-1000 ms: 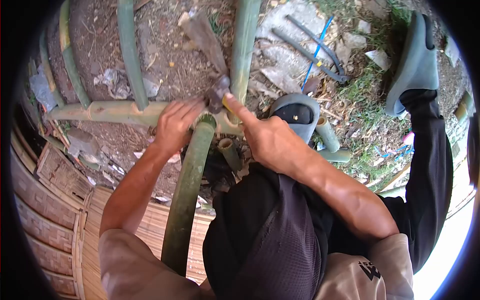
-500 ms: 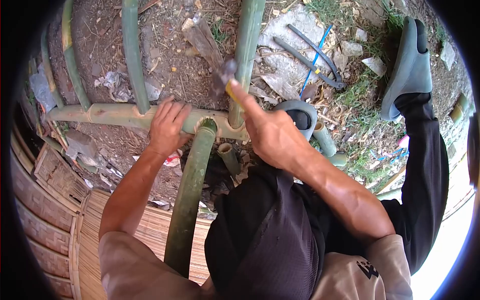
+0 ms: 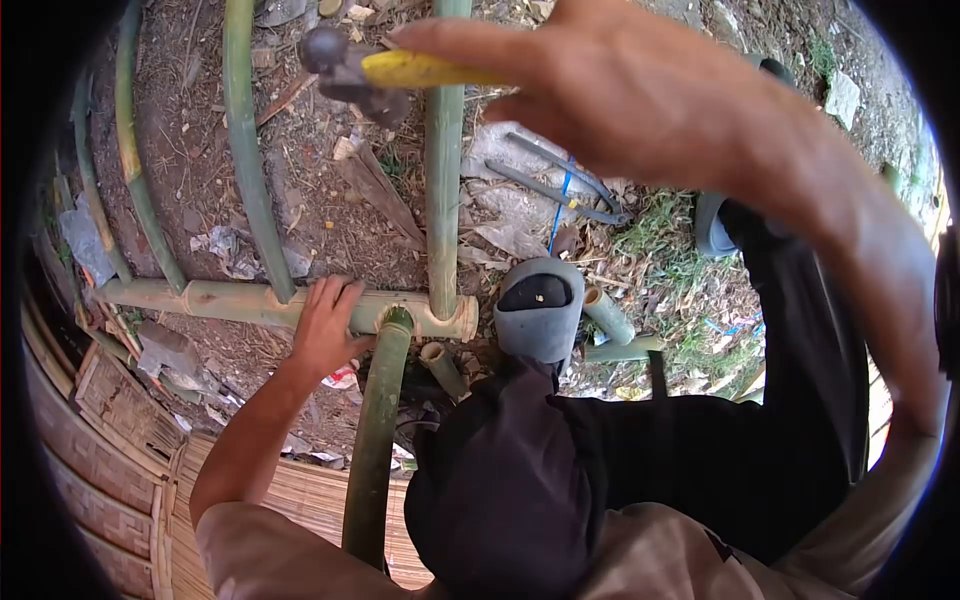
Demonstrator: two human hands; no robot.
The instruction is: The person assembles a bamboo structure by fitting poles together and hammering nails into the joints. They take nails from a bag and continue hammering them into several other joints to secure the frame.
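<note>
My left hand (image 3: 328, 325) is wrapped over a bamboo crosspiece (image 3: 240, 303), left of a joint. At that joint, the end of a green bamboo pole (image 3: 378, 430) sits in a hole in the crosspiece, and the pole runs back toward my body. My right hand (image 3: 575, 90) is closed around a hammer (image 3: 430, 70) with a yellow handle and a dark, rounded metal head. The hammer is held up close to the camera, apart from the bamboo. Beneath it, another bamboo pole (image 3: 443, 200) meets the crosspiece near its right end.
More bamboo poles (image 3: 245, 130) join the crosspiece at left. A long-handled dark tool (image 3: 560, 190) lies on a stone slab beyond my sandal (image 3: 538, 320). Short bamboo offcuts (image 3: 608, 315) lie to the right, with wood scraps on the dirt. Woven bamboo panels (image 3: 110, 500) stand lower left.
My right hand has lifted the hammer up toward the camera, away from the bamboo. My left hand stays on the crosspiece. The view has shifted, showing more of my near sandal.
</note>
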